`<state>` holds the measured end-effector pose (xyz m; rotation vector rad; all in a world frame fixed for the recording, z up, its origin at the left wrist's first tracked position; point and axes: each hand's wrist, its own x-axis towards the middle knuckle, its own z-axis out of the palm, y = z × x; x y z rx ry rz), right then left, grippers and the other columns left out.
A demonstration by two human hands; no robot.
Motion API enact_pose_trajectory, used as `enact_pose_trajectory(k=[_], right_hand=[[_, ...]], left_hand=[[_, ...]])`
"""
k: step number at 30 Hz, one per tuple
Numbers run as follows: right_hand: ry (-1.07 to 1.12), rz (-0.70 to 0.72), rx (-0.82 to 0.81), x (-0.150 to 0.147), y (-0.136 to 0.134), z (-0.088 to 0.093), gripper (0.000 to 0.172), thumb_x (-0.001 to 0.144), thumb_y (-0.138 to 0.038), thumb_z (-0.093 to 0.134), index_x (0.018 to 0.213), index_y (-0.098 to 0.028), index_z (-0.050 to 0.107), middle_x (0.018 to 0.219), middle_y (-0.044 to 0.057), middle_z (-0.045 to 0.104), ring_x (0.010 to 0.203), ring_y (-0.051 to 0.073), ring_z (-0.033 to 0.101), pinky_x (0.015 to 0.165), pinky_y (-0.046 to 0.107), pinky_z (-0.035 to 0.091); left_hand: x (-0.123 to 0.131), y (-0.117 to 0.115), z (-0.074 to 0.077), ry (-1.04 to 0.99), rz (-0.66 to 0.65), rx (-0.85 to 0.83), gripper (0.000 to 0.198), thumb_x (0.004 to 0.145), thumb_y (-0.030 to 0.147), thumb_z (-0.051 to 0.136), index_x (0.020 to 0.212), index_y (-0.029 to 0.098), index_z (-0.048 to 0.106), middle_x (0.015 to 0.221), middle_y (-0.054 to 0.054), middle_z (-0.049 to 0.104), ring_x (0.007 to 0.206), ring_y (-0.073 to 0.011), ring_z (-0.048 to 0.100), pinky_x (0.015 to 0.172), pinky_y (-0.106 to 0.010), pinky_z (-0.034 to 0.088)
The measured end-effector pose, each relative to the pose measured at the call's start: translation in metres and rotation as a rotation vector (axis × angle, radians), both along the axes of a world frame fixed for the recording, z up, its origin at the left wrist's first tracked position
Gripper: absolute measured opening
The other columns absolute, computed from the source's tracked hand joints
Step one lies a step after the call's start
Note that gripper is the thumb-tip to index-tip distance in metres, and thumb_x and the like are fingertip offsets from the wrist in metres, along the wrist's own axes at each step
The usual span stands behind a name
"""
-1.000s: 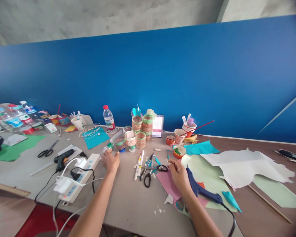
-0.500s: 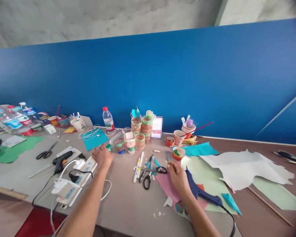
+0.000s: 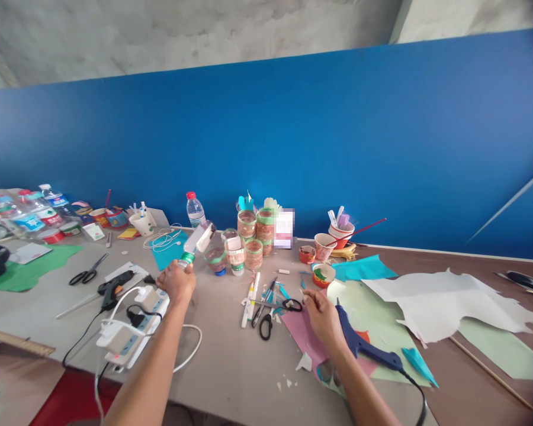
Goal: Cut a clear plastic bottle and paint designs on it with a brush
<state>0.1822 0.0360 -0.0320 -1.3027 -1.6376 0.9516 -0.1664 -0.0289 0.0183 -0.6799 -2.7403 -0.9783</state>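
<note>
My left hand point(image 3: 177, 282) is wrapped round the green end of a clear plastic bottle point(image 3: 196, 241), which tilts up and to the right above the table. Just right of the bottle stand clear plastic cups with green rims point(image 3: 215, 259) and stacked brown-and-green banded cups point(image 3: 253, 253). My right hand point(image 3: 320, 313) has its fingertips pinched over the pink paper point(image 3: 295, 327); what is between them is too small to make out. Close to its left lie black-handled scissors point(image 3: 265, 326). A blue glue gun point(image 3: 359, 343) lies right beside that hand.
White power strips point(image 3: 135, 331) with cables lie left of my left forearm, near a black glue gun point(image 3: 111, 289) and scissors point(image 3: 87, 271). Markers point(image 3: 250, 302) and paper scraps lie mid-table. Paper cups point(image 3: 324, 247), cut paper point(image 3: 448, 302) and a wooden stick point(image 3: 493, 373) are at right.
My left hand has lifted the plastic bottle's far end off the table, so it now slants upward; the hand has shifted slightly left. My right hand stays nearly still.
</note>
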Motion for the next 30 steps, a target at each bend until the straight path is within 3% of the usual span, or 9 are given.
enact_pose_trajectory(k=[4,9,10,12,13,16,19,25,30], right_hand=[[0.020,-0.020,-0.007,0.000,0.000,0.003,0.043,0.076,-0.045,0.046,0.094,-0.013,0.068,0.089,0.012,0.072,0.081,0.027,0.065,0.078,0.037,0.049],[0.073,-0.044,-0.044,0.000,-0.002,0.005,0.040,0.074,-0.044,0.049,0.092,-0.014,0.068,0.078,0.009,0.070,0.075,0.026,0.063,0.073,0.037,0.050],[0.100,-0.041,-0.047,-0.001,-0.002,0.005,0.039,0.074,-0.045,0.051,0.091,-0.015,0.068,0.077,0.009,0.070,0.074,0.026,0.063,0.072,0.037,0.049],[0.197,-0.004,-0.061,-0.001,-0.004,0.006,0.038,0.073,-0.048,0.056,0.090,-0.015,0.068,0.073,0.007,0.068,0.071,0.024,0.061,0.070,0.037,0.049],[0.269,0.034,-0.076,-0.002,-0.005,0.007,0.038,0.073,-0.049,0.059,0.089,-0.015,0.068,0.071,0.006,0.067,0.069,0.023,0.061,0.069,0.036,0.048],[0.527,0.186,-0.145,-0.003,-0.008,0.011,0.037,0.073,-0.050,0.066,0.089,-0.017,0.068,0.070,0.004,0.065,0.066,0.020,0.059,0.067,0.034,0.048],[0.753,0.286,-0.195,-0.003,-0.009,0.015,0.036,0.072,-0.046,0.071,0.096,-0.020,0.070,0.080,0.005,0.068,0.072,0.019,0.060,0.070,0.034,0.048],[0.878,0.385,-0.222,0.000,-0.006,0.015,0.045,0.071,-0.045,0.075,0.110,-0.024,0.069,0.106,0.008,0.070,0.102,0.026,0.061,0.093,0.043,0.043],[0.915,0.474,-0.188,0.001,-0.008,0.026,0.046,0.076,-0.046,0.071,0.115,-0.023,0.067,0.114,0.009,0.069,0.107,0.026,0.060,0.099,0.044,0.039]], left_hand=[[0.004,-0.006,0.016,-0.043,-0.008,0.188,0.043,0.083,0.033,0.051,0.120,0.011,0.053,0.122,-0.023,0.059,0.122,-0.0387,0.048,0.100,-0.053,0.032],[0.039,-0.017,0.037,-0.134,-0.190,0.490,0.039,0.090,0.044,0.040,0.118,0.018,0.049,0.104,-0.011,0.066,0.095,-0.0228,0.063,0.086,-0.036,0.048],[0.052,-0.019,0.040,-0.187,-0.282,0.576,0.037,0.091,0.047,0.038,0.112,0.019,0.051,0.100,-0.008,0.066,0.088,-0.0194,0.065,0.083,-0.033,0.049],[0.083,-0.022,0.043,-0.622,-0.649,0.948,0.035,0.082,0.052,0.056,0.094,0.020,0.056,0.092,-0.006,0.066,0.079,-0.0188,0.064,0.081,-0.036,0.050],[0.100,-0.024,0.042,-0.834,-0.780,1.018,0.034,0.077,0.052,0.063,0.087,0.019,0.058,0.088,-0.005,0.067,0.074,-0.0179,0.064,0.079,-0.037,0.051],[0.144,-0.024,0.032,-1.313,-0.967,0.936,0.029,0.074,0.044,0.071,0.082,0.017,0.063,0.083,-0.004,0.068,0.065,-0.0139,0.060,0.077,-0.037,0.051],[0.170,-0.017,0.016,-1.550,-1.038,0.828,0.028,0.077,0.043,0.070,0.081,0.016,0.066,0.084,-0.004,0.068,0.067,-0.0129,0.059,0.080,-0.036,0.051],[0.188,0.006,-0.006,-1.710,-1.119,0.742,0.025,0.076,0.039,0.072,0.086,0.016,0.069,0.085,-0.004,0.067,0.071,-0.0141,0.061,0.080,-0.036,0.052],[0.191,0.011,-0.014,-1.681,-1.176,0.678,0.026,0.078,0.035,0.072,0.098,0.018,0.069,0.089,-0.004,0.068,0.078,-0.0154,0.063,0.083,-0.035,0.050]])
